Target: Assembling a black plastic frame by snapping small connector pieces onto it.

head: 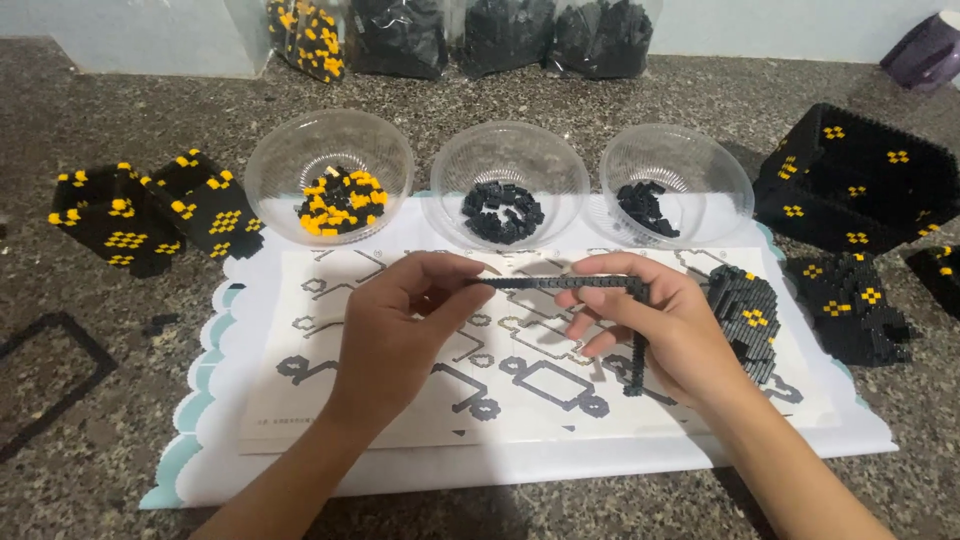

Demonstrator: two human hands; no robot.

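Here I have both hands over the instruction sheet (400, 400), which lies on a white scalloped mat (200, 440) on the speckled stone worktop (100, 400). My left hand (395, 325) pinches the left end of a thin black brick frame (560, 284) between thumb and fingertips, a narrow grip closed on the piece. My right hand (660, 330) closes on the frame's right corner, where one strip runs level between the hands and another hangs down past the fingers (the lower end sits just above the sheet). The frame is held in the air, near the middle of the sheet.

Beyond the sheet stand three clear bowls: the left bowl (290, 150) with yellow and black bricks, the middle bowl (510, 150) and the right bowl (690, 160) with black bricks only. A small black and yellow built piece (745, 310) sits just right of my right hand. Farther right are a large black box-like build (860, 180) and a lower built block (850, 300); to the far left lie more black and yellow sections (150, 215). Bags of bricks (450, 35) line the far edge.
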